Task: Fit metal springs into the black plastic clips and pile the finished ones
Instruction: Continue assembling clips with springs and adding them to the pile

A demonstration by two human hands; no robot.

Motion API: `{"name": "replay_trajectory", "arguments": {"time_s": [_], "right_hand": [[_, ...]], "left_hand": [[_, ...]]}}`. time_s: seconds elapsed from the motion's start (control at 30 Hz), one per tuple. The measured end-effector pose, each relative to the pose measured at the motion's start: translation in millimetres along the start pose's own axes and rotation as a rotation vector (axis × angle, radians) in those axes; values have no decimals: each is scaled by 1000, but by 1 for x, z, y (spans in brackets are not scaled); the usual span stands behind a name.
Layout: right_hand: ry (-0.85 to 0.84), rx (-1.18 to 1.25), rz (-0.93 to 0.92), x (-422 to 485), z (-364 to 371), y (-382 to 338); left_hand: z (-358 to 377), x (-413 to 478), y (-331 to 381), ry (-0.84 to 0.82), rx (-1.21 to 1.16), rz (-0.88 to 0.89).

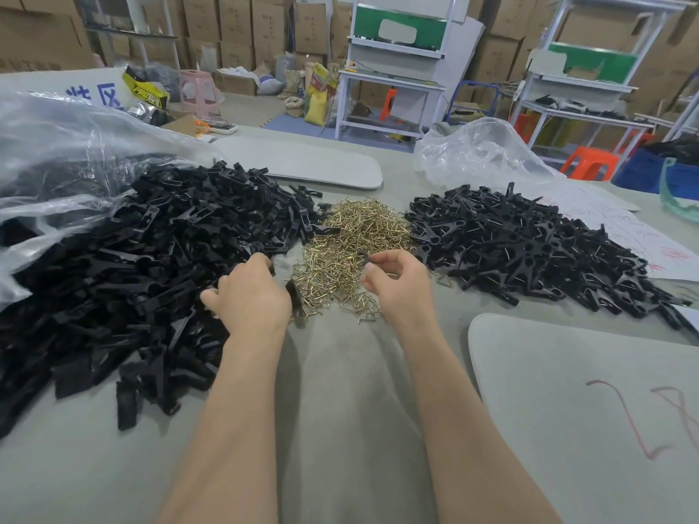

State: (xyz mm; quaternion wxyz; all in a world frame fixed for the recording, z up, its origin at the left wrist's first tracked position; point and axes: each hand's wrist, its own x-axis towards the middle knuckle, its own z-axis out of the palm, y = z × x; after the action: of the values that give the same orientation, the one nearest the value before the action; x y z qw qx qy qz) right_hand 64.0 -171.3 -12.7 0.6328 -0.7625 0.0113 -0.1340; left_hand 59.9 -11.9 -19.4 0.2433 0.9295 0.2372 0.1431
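Observation:
A big heap of black plastic clips (151, 259) without springs lies on the left of the grey table. In the middle is a pile of brass-coloured metal springs (355, 240). On the right sits a heap of clips with springs fitted (529, 243). My left hand (249, 296) rests at the edge of the left heap, fingers curled round a black clip (295, 293) that pokes out under the palm. My right hand (397, 285) hovers over the springs and pinches a small black clip piece (366, 259) between thumb and fingertips.
A clear plastic bag (56, 153) spills the left heap. Another crumpled bag (480, 153) lies behind the right heap. Grey flat boards lie at the back (302, 160) and front right (586, 410). Paper with red marks (624, 236) lies far right. Workbenches and cartons stand behind.

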Motion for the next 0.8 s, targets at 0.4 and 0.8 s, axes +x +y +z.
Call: {"name": "replay_trajectory", "arguments": {"time_s": [0.4,0.8], "right_hand": [[-4,-15,-3,-1,-1,-2],[-200,373,-31,-7,15,-15]], "left_hand": [[-5,-1,2,-72,-112,66],[9,-15,42,-237,-1218,-59]]}}
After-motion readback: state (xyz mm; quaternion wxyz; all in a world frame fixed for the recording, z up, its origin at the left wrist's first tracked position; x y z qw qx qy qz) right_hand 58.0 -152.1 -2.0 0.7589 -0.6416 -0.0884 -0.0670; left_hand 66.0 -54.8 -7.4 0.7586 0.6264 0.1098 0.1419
